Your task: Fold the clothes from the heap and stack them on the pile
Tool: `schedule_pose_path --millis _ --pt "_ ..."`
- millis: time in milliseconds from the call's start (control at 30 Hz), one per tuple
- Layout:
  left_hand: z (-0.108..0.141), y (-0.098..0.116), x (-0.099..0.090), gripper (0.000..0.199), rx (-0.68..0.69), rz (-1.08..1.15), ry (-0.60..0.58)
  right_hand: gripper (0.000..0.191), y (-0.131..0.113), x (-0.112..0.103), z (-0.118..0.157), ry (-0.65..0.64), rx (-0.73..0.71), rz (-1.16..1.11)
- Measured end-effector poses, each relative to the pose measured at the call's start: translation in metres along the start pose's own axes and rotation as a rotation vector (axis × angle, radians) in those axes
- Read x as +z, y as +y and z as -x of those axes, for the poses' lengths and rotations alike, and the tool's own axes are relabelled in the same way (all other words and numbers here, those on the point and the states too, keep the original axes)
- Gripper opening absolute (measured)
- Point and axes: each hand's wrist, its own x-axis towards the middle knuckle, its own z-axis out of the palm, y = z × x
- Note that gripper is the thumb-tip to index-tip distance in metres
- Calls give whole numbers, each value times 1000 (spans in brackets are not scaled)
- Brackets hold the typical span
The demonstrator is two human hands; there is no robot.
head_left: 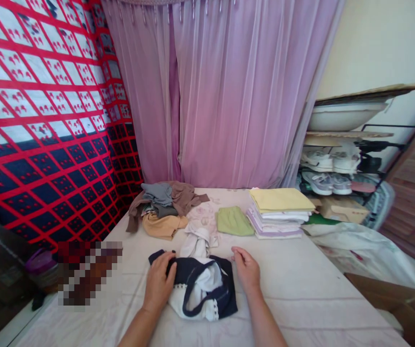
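Observation:
In front of me on the bed lies a small white top with navy trim (202,284), crumpled, its neck opening facing up and white lace along its edges. My left hand (160,279) rests on its left sleeve, fingers stretched forward and slightly apart. Just off the top's right side is my right hand (248,271), fingers loosely extended and nothing visible in them. A crumpled white cloth (196,241) touches the top's far edge.
Behind on the left is a loose heap of brown, grey and orange clothes (164,207). A folded green garment (234,221) lies beside a neat stack of folded clothes (281,212), yellow on top. A shoe rack (337,168) stands right of the bed (301,299); a curtain (229,96) hangs behind.

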Motion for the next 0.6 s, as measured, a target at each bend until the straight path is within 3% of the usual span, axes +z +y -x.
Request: schedule_pose_path --millis 100,200,300,367,467,533,600 --pt "4 -19 8 42 -81 -107 -23 41 -8 2 6 -61 -84 98" --pt "4 -17 10 47 -148 -227 -54 36 -23 4 17 -162 -292 274" --pt "2 -9 7 32 -153 -228 -134 27 -33 4 27 -291 -416 419" --pt "2 -6 3 25 -130 -140 -158 32 -32 3 30 -355 -383 434" --pt "4 -6 -3 27 -109 80 -99 51 -28 4 26 -282 -229 352" --pt "6 -5 -7 27 -91 206 -43 44 -32 9 18 -169 -196 344" --pt "7 -1 -10 25 -74 274 -20 34 -43 22 8 -112 -266 417"
